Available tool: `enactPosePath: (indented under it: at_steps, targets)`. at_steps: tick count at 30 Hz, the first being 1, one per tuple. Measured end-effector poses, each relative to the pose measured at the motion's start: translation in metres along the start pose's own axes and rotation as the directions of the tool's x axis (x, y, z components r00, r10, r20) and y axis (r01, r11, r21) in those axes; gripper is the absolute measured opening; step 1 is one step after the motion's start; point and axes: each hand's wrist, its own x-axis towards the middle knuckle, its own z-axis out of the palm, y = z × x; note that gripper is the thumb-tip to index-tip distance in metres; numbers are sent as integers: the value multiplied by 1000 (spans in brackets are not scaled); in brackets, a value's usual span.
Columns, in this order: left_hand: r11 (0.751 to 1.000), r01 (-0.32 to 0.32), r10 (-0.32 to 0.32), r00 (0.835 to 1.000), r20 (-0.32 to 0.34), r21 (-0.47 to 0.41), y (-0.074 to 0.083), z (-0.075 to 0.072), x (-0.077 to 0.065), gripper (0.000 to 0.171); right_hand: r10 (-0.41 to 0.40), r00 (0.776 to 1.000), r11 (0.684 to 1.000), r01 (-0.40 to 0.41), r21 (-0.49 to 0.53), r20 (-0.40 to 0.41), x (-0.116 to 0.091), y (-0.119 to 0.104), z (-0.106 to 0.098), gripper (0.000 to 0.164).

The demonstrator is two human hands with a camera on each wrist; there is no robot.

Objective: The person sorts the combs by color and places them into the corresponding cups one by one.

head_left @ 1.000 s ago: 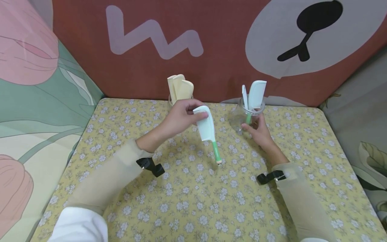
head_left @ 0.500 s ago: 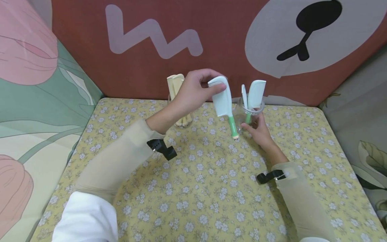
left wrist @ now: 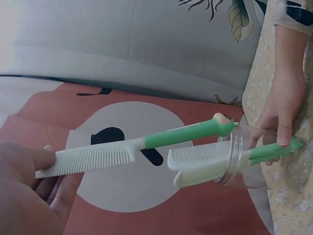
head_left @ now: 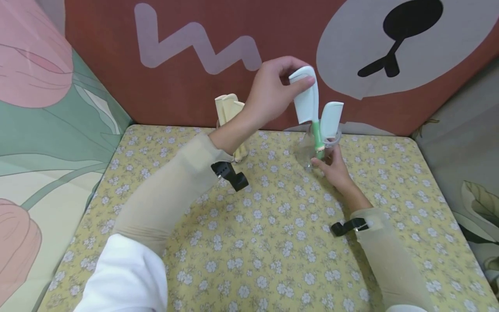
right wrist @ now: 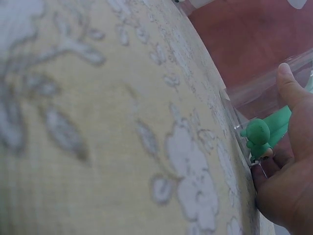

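My left hand (head_left: 273,89) pinches a pale comb (head_left: 308,102) by its toothed end, thumb on the front. Its green handle (left wrist: 190,134) points down, the figure-shaped tip right at the mouth of a clear jar (head_left: 306,149). Whether the tip is inside the rim I cannot tell. My right hand (head_left: 338,173) grips the jar low on its side. Inside stand two similar combs (left wrist: 200,164), teeth ends up; in the head view the held comb hides one. Through the jar wall, a green handle end (right wrist: 258,133) shows beside my right thumb (right wrist: 288,85).
To the left, cream combs (head_left: 227,108) stand in another container, partly hidden behind my left forearm. A yellow flowered cloth (head_left: 257,247) covers the table. Behind its back edge rises a brown printed backdrop (head_left: 195,95).
My left hand has carried the comb up and to the right, from over the table to above the jar. The right hand keeps its grip on the jar and has not moved.
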Motion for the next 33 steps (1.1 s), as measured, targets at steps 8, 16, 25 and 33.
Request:
enactPosePath:
  at_steps: [8, 16, 25, 33]
  targets:
    - [1000, -11, 12, 999, -49, 20, 1, 13, 13, 22, 2, 1000, 1000, -2, 1, 4, -2, -4, -1, 81]
    - [997, 64, -63, 997, -46, 35, -3, 31, 23, 25, -11, 1000, 1000, 11, -14, -1, 6, 28, -3, 84]
    - [993, 105, -105, 995, -4, 48, -8, 52, 29, 25, 16, 1000, 1000, -16, -13, -6, 4, 16, -3, 85]
    - [986, 146, -152, 986, 68, 76, -11, 68, 33, 25, -6, 1000, 999, 5, -49, -24, 6, 27, -7, 79]
